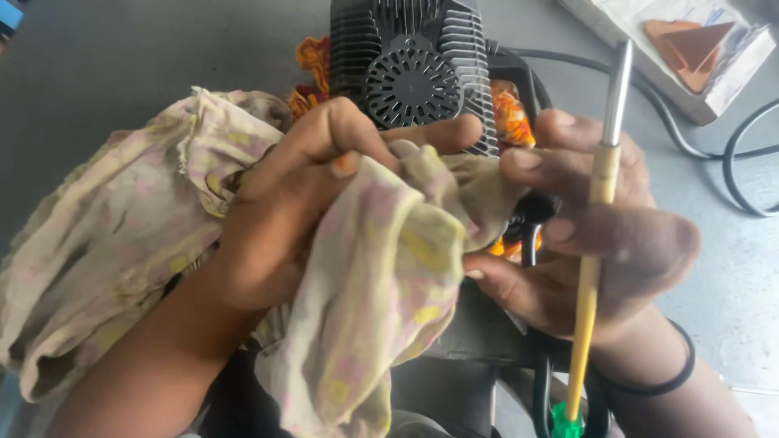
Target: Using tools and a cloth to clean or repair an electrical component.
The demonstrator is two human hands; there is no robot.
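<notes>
The surface under everything was a grey floor (pixel 97 57), smooth and a little dusty, lighter on the right side. At the top right lay a flat white block (pixel 734 73) with brown triangular pieces (pixel 690 45) on it, cut off by the frame. Black cables (pixel 742 154) curved over the floor near it. Nothing more of the room was visible.

In the middle stood a black machine (pixel 414 65) with cooling fins and a round grille. Orange cloth (pixel 510 118) showed at both sides of it. Its lower part was hidden behind the hands, so what kind of machine it was could not be told.

The left hand (pixel 300 211) held a pale rag (pixel 365 284) with faded yellow and pink spots, its fingers closed on the fabric and pressing it against the machine. Much of the rag hung loose to the left and below.

The right hand (pixel 600 243) had its grip clamped on a brush handle (pixel 596 243), yellow with a metal ferrule at the top; the tip was hidden in glare and the lower end had a green piece (pixel 565 422) at the frame edge. The fingertips of this hand also touched the rag and a small black part (pixel 531 209), hard to make out. A black band (pixel 673 373) sat on the right wrist.
</notes>
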